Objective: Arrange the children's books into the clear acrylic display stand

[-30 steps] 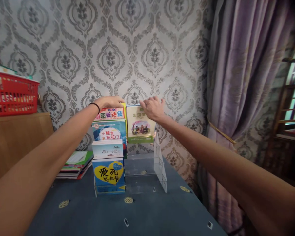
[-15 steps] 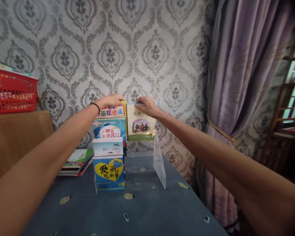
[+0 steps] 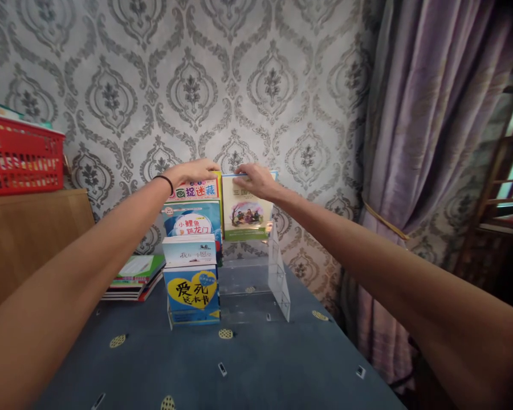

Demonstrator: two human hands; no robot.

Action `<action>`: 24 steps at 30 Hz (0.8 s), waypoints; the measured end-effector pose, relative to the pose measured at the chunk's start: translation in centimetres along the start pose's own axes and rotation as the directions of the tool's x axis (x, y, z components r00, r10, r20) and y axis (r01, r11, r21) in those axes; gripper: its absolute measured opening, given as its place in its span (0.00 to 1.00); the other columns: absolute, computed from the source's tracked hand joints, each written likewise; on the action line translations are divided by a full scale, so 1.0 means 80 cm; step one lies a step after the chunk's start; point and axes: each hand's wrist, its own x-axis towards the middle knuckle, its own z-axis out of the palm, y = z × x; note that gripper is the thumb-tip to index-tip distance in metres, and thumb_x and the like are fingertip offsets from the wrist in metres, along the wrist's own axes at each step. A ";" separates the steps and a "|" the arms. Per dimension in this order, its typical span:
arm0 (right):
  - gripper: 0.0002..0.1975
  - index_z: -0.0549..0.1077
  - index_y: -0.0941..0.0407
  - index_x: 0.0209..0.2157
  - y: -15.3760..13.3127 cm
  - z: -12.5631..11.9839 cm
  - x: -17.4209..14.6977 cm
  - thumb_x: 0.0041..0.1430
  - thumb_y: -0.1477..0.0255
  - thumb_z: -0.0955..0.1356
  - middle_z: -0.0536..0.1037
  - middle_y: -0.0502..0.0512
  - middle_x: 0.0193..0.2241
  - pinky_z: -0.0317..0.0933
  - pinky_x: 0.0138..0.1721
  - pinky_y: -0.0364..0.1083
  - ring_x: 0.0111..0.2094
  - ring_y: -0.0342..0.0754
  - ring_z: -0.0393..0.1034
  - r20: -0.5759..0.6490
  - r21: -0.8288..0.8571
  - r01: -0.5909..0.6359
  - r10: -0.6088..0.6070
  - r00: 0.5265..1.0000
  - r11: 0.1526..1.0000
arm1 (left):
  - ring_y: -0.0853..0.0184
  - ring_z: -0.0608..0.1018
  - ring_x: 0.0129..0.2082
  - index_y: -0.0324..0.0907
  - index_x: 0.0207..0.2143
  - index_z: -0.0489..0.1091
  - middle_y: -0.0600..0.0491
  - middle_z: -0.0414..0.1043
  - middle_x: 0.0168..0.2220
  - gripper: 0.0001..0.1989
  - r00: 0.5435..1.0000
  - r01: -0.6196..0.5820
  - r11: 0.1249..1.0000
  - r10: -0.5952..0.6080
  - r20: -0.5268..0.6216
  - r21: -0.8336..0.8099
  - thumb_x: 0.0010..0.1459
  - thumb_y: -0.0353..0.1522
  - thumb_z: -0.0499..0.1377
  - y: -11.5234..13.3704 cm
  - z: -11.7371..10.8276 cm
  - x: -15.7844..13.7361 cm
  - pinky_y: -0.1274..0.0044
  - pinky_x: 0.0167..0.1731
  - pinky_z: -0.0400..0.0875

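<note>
Book [image 3: 247,217] pinched at top by right fingers [image 3: 249,171], perhaps for standing upright; left fingers [image 3: 206,166] over neighbouring book [image 3: 195,191], cannot tell grip

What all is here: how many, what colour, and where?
Upper-right book: one, cream-and-green, at stand's top
Left-column books: four covers, blue, pale blue, teal, multicoloured, on stand
Stand: one, clear, on table
Table: one, blue-grey, below
Book stack: one, multicoloured, left of stand
Basket: one, red, far left
Cabinet: one, brown, under basket
Wallpaper: one, grey, behind
Curtain: one, purple, right
Curtain tie: one, gold, around curtain
Wristband: one, black, left wrist
Left hand: one, bare, top of left-column books
Right hand: one, bare, upper-right book's top edge
</note>
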 end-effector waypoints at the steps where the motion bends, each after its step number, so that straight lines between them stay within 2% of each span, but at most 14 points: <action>1: 0.16 0.77 0.57 0.47 -0.005 0.000 0.001 0.63 0.65 0.65 0.80 0.62 0.45 0.60 0.45 0.54 0.47 0.60 0.70 0.013 -0.015 0.003 -0.002 1.000 1.000 | 0.70 0.60 0.22 0.43 0.23 0.59 0.57 0.57 0.22 0.08 1.000 -0.004 1.000 0.004 -0.001 0.009 0.50 0.35 0.56 0.000 0.000 0.000 0.75 0.24 0.53; 7: 0.19 0.76 0.56 0.51 -0.035 -0.002 0.012 0.66 0.64 0.62 0.79 0.62 0.50 0.62 0.49 0.54 0.51 0.59 0.70 0.114 -0.042 -0.011 0.016 0.993 0.999 | 0.71 0.58 0.20 0.44 0.23 0.56 0.58 0.54 0.20 0.10 0.999 0.020 1.000 -0.020 -0.036 0.007 0.52 0.34 0.55 0.000 0.002 -0.001 0.76 0.21 0.51; 12: 0.18 0.76 0.56 0.51 -0.050 -0.002 0.017 0.65 0.65 0.64 0.79 0.62 0.50 0.64 0.49 0.54 0.51 0.60 0.71 0.119 -0.064 -0.072 0.080 0.990 0.995 | 0.69 0.61 0.21 0.44 0.23 0.58 0.58 0.57 0.20 0.08 0.999 0.033 0.996 -0.030 -0.036 0.082 0.52 0.34 0.54 0.000 0.002 0.001 0.76 0.23 0.54; 18: 0.12 0.80 0.59 0.41 -0.062 -0.006 0.044 0.61 0.76 0.65 0.81 0.62 0.40 0.67 0.44 0.49 0.44 0.55 0.74 0.132 0.009 -0.261 0.257 0.957 0.965 | 0.67 0.67 0.26 0.43 0.28 0.64 0.55 0.64 0.24 0.05 0.994 0.102 0.977 -0.092 -0.060 0.188 0.53 0.34 0.53 0.007 0.003 -0.002 0.77 0.26 0.57; 22: 0.06 0.81 0.60 0.33 -0.053 -0.023 0.059 0.55 0.80 0.70 0.79 0.56 0.27 0.67 0.38 0.46 0.33 0.50 0.73 0.245 0.153 -0.265 0.223 0.944 0.952 | 0.65 0.70 0.27 0.43 0.30 0.67 0.54 0.69 0.26 0.07 0.992 0.121 0.979 -0.114 -0.051 0.166 0.53 0.35 0.53 0.003 0.005 -0.001 0.76 0.26 0.58; 24: 0.05 0.81 0.60 0.31 -0.045 -0.031 0.064 0.54 0.81 0.71 0.77 0.55 0.24 0.66 0.36 0.46 0.30 0.49 0.72 0.304 0.212 -0.254 0.183 0.935 0.944 | 0.65 0.70 0.27 0.43 0.30 0.68 0.53 0.69 0.26 0.07 0.994 0.110 0.979 -0.103 -0.047 0.170 0.53 0.36 0.53 -0.003 0.006 0.003 0.76 0.26 0.58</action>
